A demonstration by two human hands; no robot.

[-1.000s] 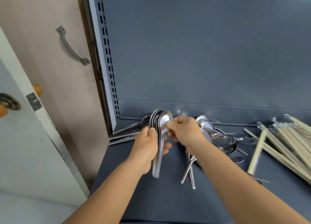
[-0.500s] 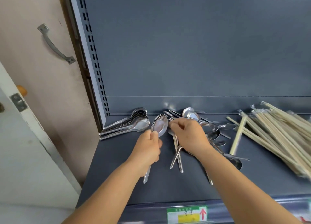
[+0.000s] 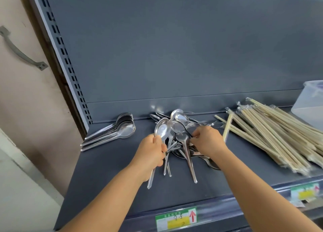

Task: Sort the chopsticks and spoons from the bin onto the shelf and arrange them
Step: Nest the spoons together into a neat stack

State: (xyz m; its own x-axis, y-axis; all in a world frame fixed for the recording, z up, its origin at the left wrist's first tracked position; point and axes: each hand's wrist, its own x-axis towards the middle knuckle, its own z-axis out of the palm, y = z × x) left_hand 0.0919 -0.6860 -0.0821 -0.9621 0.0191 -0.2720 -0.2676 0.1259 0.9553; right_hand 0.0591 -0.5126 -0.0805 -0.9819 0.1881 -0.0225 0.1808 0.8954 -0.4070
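Note:
My left hand (image 3: pixel 151 152) grips a steel spoon (image 3: pixel 162 131) by its handle, bowl up, handle end sticking out below my fist. My right hand (image 3: pixel 207 141) reaches into the loose heap of spoons (image 3: pixel 181 127) in the middle of the dark shelf (image 3: pixel 111 170), its fingers curled on one spoon there. A neat nested stack of spoons (image 3: pixel 120 129) lies at the shelf's left. A pile of wrapped wooden chopsticks (image 3: pixel 272 130) lies at the right, and one chopstick pair (image 3: pixel 227 127) lies apart beside my right hand.
A translucent plastic bin (image 3: pixel 311 104) stands at the far right against the shelf's back panel (image 3: pixel 174 48). A slotted upright (image 3: pixel 66 60) bounds the shelf on the left, beside a door with a metal handle (image 3: pixel 21 52). Price labels (image 3: pixel 176 217) sit on the front edge.
The stack of spoons I held a second ago now lies at the shelf's left. My left hand has moved right with a single spoon, and my right hand has moved deeper into the loose heap.

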